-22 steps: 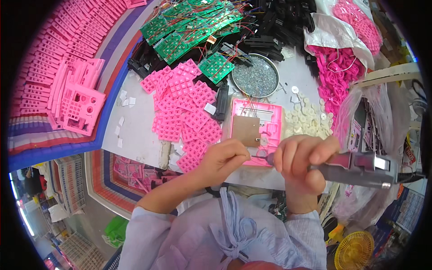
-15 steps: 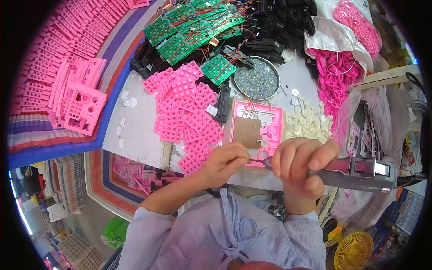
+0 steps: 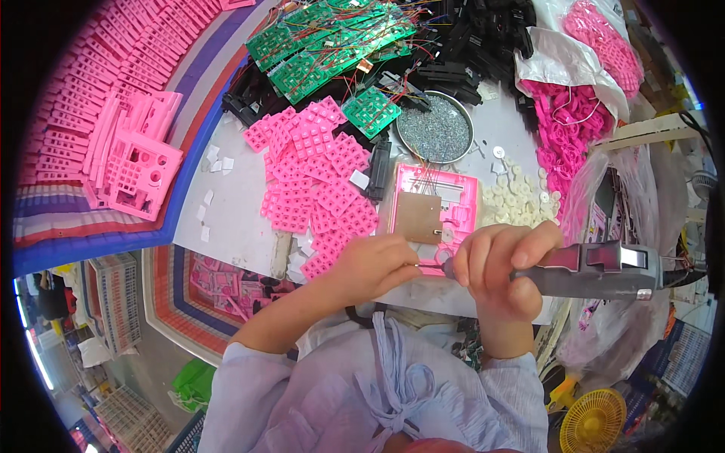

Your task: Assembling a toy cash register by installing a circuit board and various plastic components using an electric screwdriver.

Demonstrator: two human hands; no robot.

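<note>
My right hand (image 3: 502, 264) wraps round a grey electric screwdriver (image 3: 630, 283), held nearly level with its bit pointing left. At the bit's tip, the fingers of my left hand (image 3: 376, 266) are pinched together. Whatever sits between them is too small or hidden to make out. Just beyond both hands lies a pink plastic casing (image 3: 468, 198), open side up. It holds a brown board (image 3: 418, 217), with thin wires rising from it. My hands cover part of its near edge.
A round metal dish of small screws (image 3: 434, 127) stands behind the casing. Pink keypad pieces (image 3: 317, 181) pile up on the left, white round parts (image 3: 517, 192) on the right. Green circuit boards (image 3: 332, 57) and black parts (image 3: 483, 53) lie at the back. Pink casings (image 3: 143, 170) fill the left bin.
The screwdriver's body has risen a little and sits more level. My left hand stays pinched at the bit's tip. The whole view has shifted slightly.
</note>
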